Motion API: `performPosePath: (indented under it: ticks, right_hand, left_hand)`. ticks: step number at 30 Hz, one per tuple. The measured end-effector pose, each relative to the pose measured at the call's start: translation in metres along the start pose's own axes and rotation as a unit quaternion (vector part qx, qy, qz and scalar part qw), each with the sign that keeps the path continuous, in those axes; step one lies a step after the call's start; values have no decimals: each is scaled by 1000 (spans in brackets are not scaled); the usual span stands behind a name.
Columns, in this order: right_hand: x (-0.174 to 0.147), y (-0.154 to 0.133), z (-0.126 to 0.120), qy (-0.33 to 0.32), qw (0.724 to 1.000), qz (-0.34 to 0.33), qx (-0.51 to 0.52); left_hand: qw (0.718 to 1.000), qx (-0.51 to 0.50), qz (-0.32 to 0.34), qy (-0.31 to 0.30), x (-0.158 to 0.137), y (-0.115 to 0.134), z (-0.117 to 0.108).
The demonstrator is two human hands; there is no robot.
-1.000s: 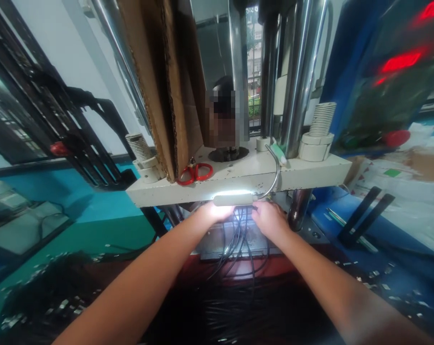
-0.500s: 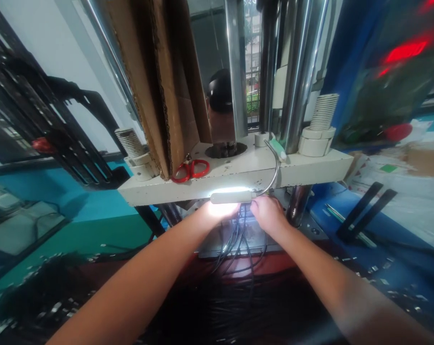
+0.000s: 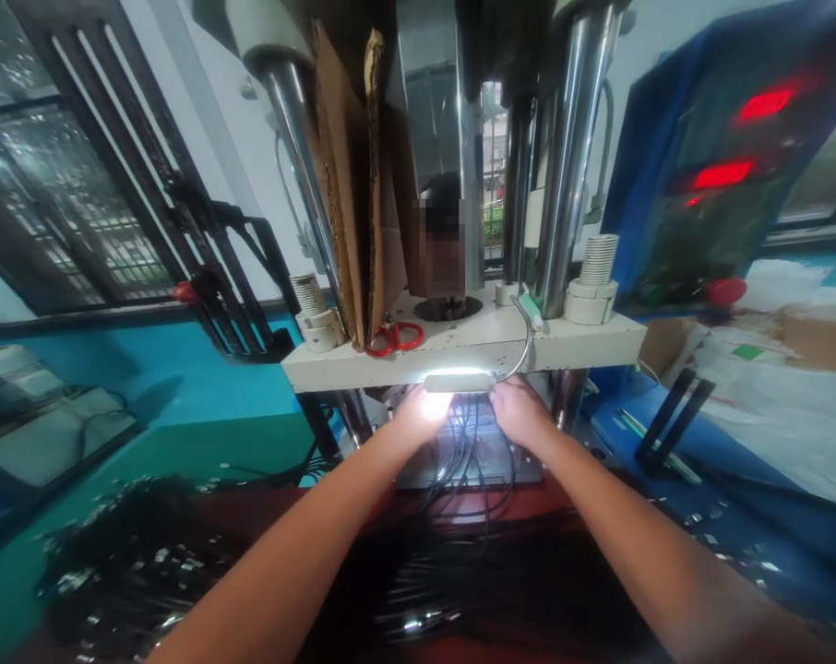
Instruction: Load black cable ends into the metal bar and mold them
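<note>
Both hands reach under the front edge of a white press plate, at either side of a small lit lamp on a bendable metal neck. My left hand is at the lamp's left end, its fingers lost in glare and behind the lamp. My right hand is curled at the lamp's right end; whatever it grips is hidden. Several black cables run between the hands, over a metal block, down toward a dark pile of cables.
Red-handled scissors and cardboard sheets rest on the press plate, between steel columns. A blue control cabinet with red displays stands right. More cables with metal connectors lie left. A person is beyond the press.
The view has shifted, so the press appears slightly smaller and more of the cabinet shows. Both hands remain beneath the plate; my left hand shows more beside the lamp.
</note>
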State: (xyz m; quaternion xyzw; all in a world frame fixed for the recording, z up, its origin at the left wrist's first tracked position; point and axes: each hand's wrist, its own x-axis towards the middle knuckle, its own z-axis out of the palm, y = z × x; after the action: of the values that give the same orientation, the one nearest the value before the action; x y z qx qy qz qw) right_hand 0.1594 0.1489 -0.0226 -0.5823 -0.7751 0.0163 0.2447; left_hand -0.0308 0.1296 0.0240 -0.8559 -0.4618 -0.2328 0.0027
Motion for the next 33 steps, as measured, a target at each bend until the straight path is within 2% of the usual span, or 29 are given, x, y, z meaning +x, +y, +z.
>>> performPosePath:
  ticks: [4, 7, 12, 23, 28, 33]
  right_hand:
    - [3, -9, 10, -23, 999, -41, 12]
    - [5, -12, 15, -29, 998, -51, 6]
    - [6, -8, 17, -32, 997, -66, -14]
    - [1, -12, 10, -52, 994, -86, -40]
    - [0, -16, 7, -61, 993, -94, -47]
    - [4, -14, 10, -79, 993, -67, -49]
  left_hand:
    - [1000, 19, -8, -21, -53, 8, -20]
    - [1000, 8, -15, -20, -92, 22, -27]
    - [999, -30, -19, -6, -132, 42, -30]
    - [992, -69, 6, 108, -149, 46, -26]
    - [992, -84, -11, 91, -149, 44, -25]
    - [992, -98, -28, 69, -151, 43, -25]
